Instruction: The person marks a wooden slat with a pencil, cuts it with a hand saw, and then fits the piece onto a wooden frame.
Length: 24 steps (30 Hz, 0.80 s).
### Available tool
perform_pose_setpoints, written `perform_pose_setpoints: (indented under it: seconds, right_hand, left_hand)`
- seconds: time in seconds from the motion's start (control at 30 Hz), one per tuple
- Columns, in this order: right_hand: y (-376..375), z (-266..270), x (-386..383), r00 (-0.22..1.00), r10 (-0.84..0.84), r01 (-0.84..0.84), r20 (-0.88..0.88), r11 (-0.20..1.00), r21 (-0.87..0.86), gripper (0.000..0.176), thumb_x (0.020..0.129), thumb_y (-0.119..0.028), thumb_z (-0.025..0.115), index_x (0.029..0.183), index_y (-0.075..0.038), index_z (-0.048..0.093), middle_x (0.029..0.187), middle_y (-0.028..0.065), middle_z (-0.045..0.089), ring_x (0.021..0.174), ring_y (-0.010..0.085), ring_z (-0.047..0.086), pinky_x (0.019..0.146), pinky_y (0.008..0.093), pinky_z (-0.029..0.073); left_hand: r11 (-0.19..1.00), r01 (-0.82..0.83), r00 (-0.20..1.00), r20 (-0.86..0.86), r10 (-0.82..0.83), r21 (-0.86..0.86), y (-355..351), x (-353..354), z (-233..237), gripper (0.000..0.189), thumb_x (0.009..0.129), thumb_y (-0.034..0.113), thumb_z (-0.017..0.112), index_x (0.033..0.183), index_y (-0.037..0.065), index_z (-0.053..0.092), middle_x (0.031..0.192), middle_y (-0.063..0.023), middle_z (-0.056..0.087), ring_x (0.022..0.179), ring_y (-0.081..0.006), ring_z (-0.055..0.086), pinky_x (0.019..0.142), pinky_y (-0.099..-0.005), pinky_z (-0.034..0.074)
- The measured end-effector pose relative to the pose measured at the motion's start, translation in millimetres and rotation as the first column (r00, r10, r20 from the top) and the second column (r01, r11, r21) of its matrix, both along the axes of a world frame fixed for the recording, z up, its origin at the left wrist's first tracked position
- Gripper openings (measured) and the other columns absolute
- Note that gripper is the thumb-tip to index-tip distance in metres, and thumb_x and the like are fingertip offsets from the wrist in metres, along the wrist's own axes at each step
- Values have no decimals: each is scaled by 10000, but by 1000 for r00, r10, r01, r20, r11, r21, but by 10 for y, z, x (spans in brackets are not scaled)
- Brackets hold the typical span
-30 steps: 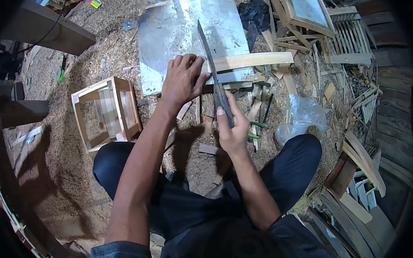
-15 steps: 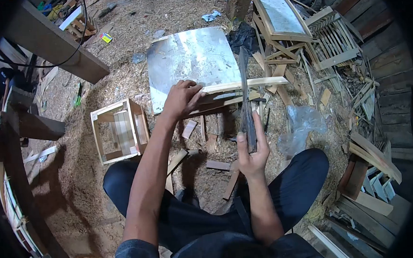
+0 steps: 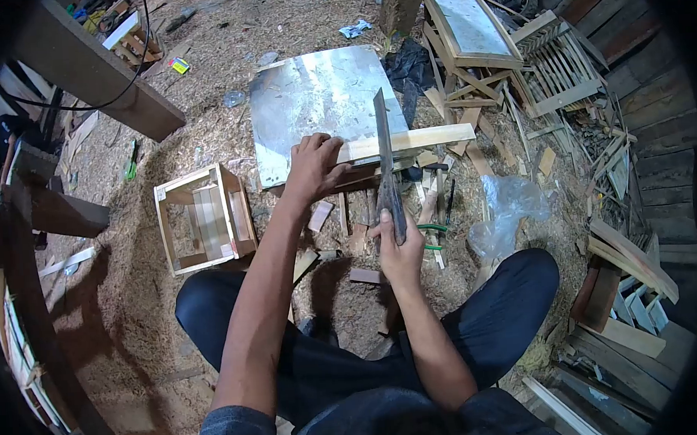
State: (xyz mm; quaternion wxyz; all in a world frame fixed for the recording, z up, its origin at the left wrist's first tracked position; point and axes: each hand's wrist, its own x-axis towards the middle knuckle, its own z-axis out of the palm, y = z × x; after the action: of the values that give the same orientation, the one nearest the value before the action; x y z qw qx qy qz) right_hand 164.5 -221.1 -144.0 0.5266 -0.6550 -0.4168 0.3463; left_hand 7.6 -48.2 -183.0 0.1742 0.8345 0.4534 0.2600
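My left hand (image 3: 314,168) is closed on the left end of a pale wooden strip (image 3: 431,137), pressing it along the near edge of a metal-topped work surface (image 3: 326,89). My right hand (image 3: 401,250) is wrapped round the dark handle of a long, narrow blade that looks like a hand saw (image 3: 384,141); its teeth cannot be made out. The blade stands tip away from me and crosses the strip to the right of my left hand. Beside my right hand, green handles (image 3: 432,227) of a tool show on the floor, partly hidden.
An open wooden box frame (image 3: 205,219) stands at left. Clear plastic (image 3: 510,217) lies at right among offcuts. Wooden frames (image 3: 476,26) and slatted pieces (image 3: 565,68) are stacked at back right. A thick post (image 3: 93,73) rises at left. Shavings cover the floor.
My right hand and the blade have moved left, and the blade now tilts leftward across the strip. The strip shows more of its broad face. The green handles have come into view.
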Motion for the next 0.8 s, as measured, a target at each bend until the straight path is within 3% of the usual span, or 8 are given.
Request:
perform_pose_setpoints:
  seconds: [0.07, 0.1, 0.4, 0.47, 0.57, 0.6, 0.7, 0.8]
  right_hand:
    - [-1, -15, -23, 1000, 7, -7, 21, 1000, -26, 315, 1043, -313, 566, 1074, -7, 628, 690, 29, 660, 679, 95, 617, 654, 271, 462]
    - [-7, -19, -26, 1000, 10, -9, 23, 1000, -25, 315, 1043, -313, 566, 1074, -7, 628, 690, 29, 660, 679, 95, 617, 654, 271, 462]
    - [-49, 139, -49, 998, -14, 22, -68, 992, 122, 313, 1041, -254, 571, 1160, 35, 601, 723, 27, 625, 701, 93, 599, 680, 255, 481]
    - [-52, 187, -58, 997, 9, 9, -75, 973, 230, 399, 1036, -244, 582, 1279, 70, 550, 728, 36, 615, 706, 99, 596, 695, 270, 500]
    - [-101, 251, -106, 996, 44, -17, -74, 943, 332, 508, 1033, -252, 591, 1381, 99, 474, 726, 40, 605, 710, 108, 596, 702, 286, 514]
    - [-131, 217, -102, 998, 63, -48, -28, 929, 367, 559, 1020, -215, 602, 1477, 48, 415, 764, 56, 663, 675, 118, 647, 647, 275, 534]
    - [-243, 265, -192, 994, 103, -108, 34, 901, 421, 578, 1007, -204, 621, 1474, 62, 410, 774, 63, 670, 685, 122, 659, 655, 271, 537]
    - [-297, 369, -290, 992, 121, -120, 22, 918, 378, 584, 993, -206, 639, 1462, 71, 426, 811, 81, 684, 696, 123, 667, 658, 276, 540]
  left_hand:
    - [999, -6, 1000, 0, 6, -42, 3, -3, 11, 500, 825, 336, 777, 1243, 103, 633, 1207, -112, 593, 1148, -327, 533, 983, -458, 396]
    - [999, -9, 1000, 1, 9, -42, -4, -5, -3, 500, 825, 336, 777, 1243, 103, 633, 1207, -112, 593, 1148, -327, 533, 983, -458, 396]
    - [1000, 26, 987, 157, -27, 7, 37, -76, 5, 467, 802, 226, 799, 1194, 43, 621, 1111, -140, 641, 1050, -325, 609, 923, -430, 461]
    - [983, 49, 950, 313, 9, -176, 37, -86, 0, 439, 821, 159, 796, 1175, 3, 589, 1062, -161, 669, 968, -284, 653, 861, -388, 506]
    - [968, 128, 915, 402, -31, -217, -27, -76, 121, 437, 838, 134, 788, 1185, -3, 559, 1052, -168, 681, 934, -246, 659, 832, -351, 522]
    - [950, 178, 897, 439, -49, -258, -56, -47, 194, 478, 833, 148, 795, 1213, 7, 543, 1074, -163, 656, 969, -262, 632, 881, -375, 506]
    - [977, 156, 934, 345, -98, -147, -224, 69, 470, 500, 835, 163, 796, 1241, 14, 544, 1116, -169, 623, 1037, -279, 600, 929, -398, 481]
    - [973, 189, 901, 419, -116, -136, -313, 127, 618, 547, 807, 214, 829, 1254, 35, 569, 1153, -165, 599, 1058, -297, 577, 966, -405, 451]
